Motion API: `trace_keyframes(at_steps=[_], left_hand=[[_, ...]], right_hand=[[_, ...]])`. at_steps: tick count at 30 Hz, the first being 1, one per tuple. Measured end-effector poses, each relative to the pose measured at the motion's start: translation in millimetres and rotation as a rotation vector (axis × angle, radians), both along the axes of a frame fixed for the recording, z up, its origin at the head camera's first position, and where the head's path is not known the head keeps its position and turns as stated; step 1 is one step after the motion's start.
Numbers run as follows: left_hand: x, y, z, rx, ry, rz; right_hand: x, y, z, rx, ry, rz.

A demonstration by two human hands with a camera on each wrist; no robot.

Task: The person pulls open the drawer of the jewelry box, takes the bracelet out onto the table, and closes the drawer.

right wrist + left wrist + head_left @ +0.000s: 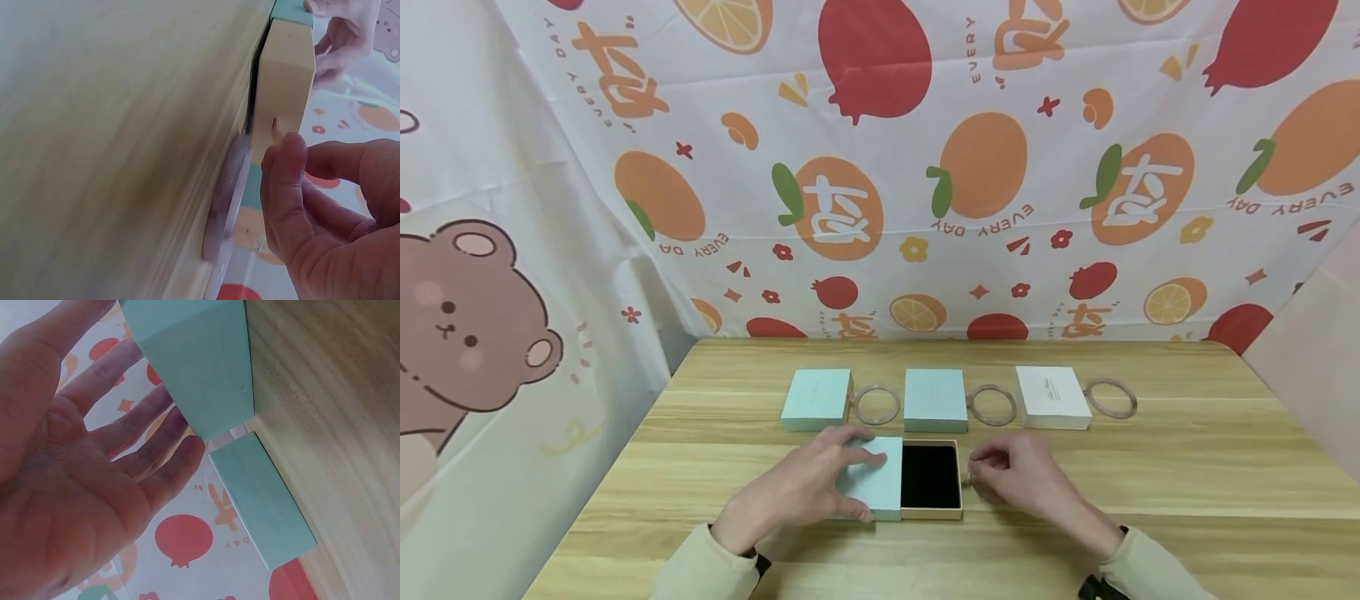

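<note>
A mint-green sliding drawer box [880, 479] lies part open near the front of the table. Its cream-edged drawer [958, 512], lined in black, sticks out to the right of the sleeve. My left hand [808, 483] grips the sleeve across its top, thumb near the front edge and fingers toward the far one. The sleeve's side [206, 369] fills the upper part of the left wrist view. My right hand [1026, 475] pinches a small ribbon tab [277, 130] on the drawer's front face [286, 75]. The fingertips cover most of that tab.
Behind stand two more mint boxes [817, 398] [935, 400] and a white box [1052, 397] in a row. To the right of each lies a greyish-purple bangle [876, 422] [992, 422] [1111, 416]. A fruit-print cloth [895, 275] hangs at the table's back edge.
</note>
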State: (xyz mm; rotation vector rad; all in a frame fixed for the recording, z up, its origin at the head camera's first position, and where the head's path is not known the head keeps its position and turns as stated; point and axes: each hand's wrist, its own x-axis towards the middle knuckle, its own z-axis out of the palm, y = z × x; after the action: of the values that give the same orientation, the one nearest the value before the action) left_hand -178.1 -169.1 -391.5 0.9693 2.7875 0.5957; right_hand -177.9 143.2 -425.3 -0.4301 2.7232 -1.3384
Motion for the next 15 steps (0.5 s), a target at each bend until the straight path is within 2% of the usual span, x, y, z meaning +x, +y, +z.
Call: trace_keyframes(at_steps=[6,11,15], left_hand=[[-0.3,-0.4,-0.2,0.003,-0.003,0.003],[-0.2,-0.2,0.1,0.002,-0.005,0.004],[-0.1,-0.2,0.7,0.001,-0.007,0.007]], right_hand=[[2.0,-11.1,-0.5,-0.084,-0.093,0.019],[2.6,-15.3,-2.3,-0.084,-0.075,0.01],[3.2,-16.8,-2.1,-0.119,-0.115,-0.017]])
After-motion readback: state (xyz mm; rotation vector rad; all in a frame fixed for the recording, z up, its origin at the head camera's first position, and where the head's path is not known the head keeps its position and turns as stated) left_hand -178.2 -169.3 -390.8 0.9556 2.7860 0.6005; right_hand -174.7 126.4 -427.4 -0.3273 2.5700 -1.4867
